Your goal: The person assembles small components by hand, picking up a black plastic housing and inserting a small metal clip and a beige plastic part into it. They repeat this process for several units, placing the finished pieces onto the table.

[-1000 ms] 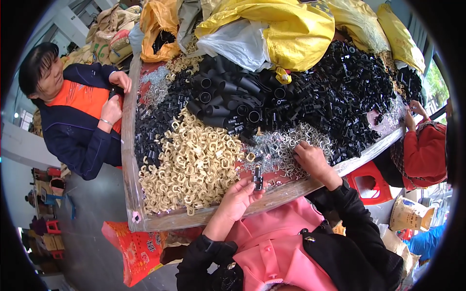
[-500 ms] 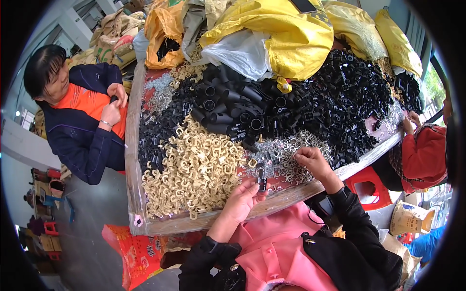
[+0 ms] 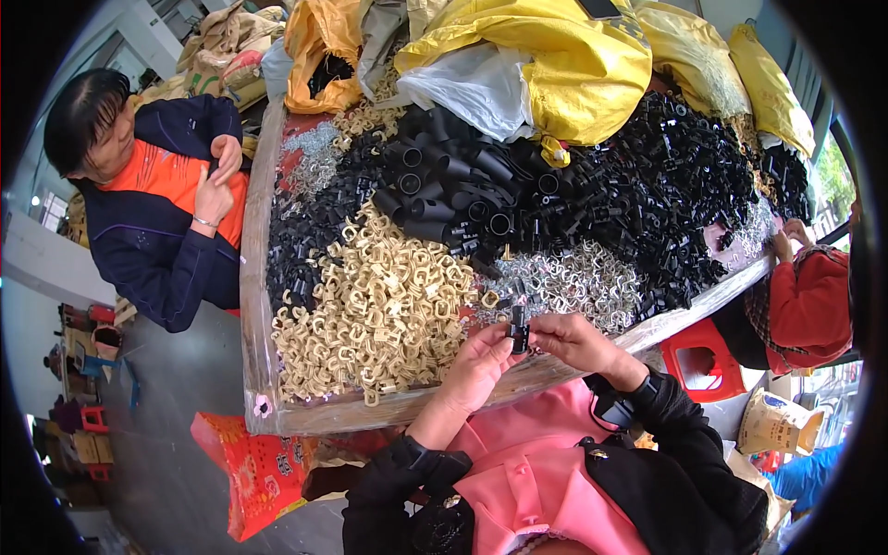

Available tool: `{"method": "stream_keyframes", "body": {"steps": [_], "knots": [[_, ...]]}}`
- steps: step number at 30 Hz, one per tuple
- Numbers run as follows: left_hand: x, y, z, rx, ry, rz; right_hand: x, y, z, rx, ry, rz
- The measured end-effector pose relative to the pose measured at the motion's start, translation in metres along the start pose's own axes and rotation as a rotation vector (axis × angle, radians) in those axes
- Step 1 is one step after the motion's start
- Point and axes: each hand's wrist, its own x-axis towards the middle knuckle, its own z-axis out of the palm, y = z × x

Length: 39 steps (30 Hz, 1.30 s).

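Note:
My left hand grips a small black plastic part, held upright above the table's front edge. Close against its right side, the fingers of my right hand are pinched together; whatever is between them is too small to make out. Just beyond both hands lies a heap of small silvery metal hooks. A large pile of cream-coloured U-shaped plastic pieces is to the left of my left hand. Black tube-shaped parts and a spread of small black pieces cover the table farther back.
The table has a raised wooden rim. Yellow sacks and an orange sack stand along its far side. One co-worker sits at the left, another in red at the right. A red stool is on the right.
My right hand has moved left from the metal hooks to the black part in my left hand. My left hand has shifted slightly right. The left co-worker's hands have changed position.

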Motion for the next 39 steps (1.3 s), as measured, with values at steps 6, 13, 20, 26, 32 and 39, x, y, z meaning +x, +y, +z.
{"method": "stream_keyframes", "body": {"steps": [6,13,20,26,32,39], "knots": [[-0.005,-0.001,-0.004,-0.074,-0.054,0.085,0.0,-0.005,0.006,0.117,-0.019,0.145],[-0.009,0.0,0.001,-0.074,-0.061,0.11,-0.006,0.001,0.003,0.262,-0.043,0.17],[-0.012,0.006,0.0,-0.022,0.046,-0.051,0.001,-0.021,-0.001,-0.118,0.109,-0.189],[-0.013,0.007,0.004,-0.034,0.037,-0.124,0.003,-0.038,0.006,-0.435,0.129,-0.343],[-0.015,0.004,0.002,-0.008,0.069,-0.147,0.002,-0.035,0.01,-0.564,0.139,-0.406],[-0.018,0.003,0.001,0.062,0.108,-0.143,0.003,-0.029,0.012,-0.499,0.031,-0.341]]}}
